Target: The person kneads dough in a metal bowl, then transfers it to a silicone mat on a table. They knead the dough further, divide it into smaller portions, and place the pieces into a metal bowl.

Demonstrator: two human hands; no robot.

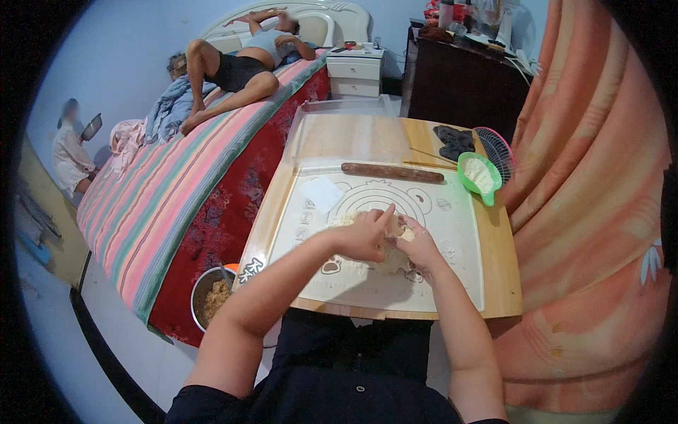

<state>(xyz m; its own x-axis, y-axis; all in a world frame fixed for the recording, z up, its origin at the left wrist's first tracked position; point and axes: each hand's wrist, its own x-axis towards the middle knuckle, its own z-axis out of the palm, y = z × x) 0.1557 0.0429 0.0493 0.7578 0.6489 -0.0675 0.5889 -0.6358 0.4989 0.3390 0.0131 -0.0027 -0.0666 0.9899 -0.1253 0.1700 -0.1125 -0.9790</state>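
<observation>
A pale, rough mass of dough (387,264) lies on a white kneading mat (452,283) printed with a bear figure. My left hand (366,235) rests over the dough's left side, one finger stretched upward and the others curled against the dough. On the right, my right hand (421,249) is closed around part of the dough, and pale bits cling to its fingers. Both hands nearly meet above the mass, hiding much of it. Farther back on the mat lies a brown rolling pin (393,173), with a white square sheet (323,193) left of it.
A green bowl of flour (478,174) stands at the table's right, beside a pink-rimmed mesh strainer (496,152) and a dark bag (454,142). A clear plastic cover (346,131) sits behind. Left below is a metal pot (201,300). Two people are by the striped bed (191,162).
</observation>
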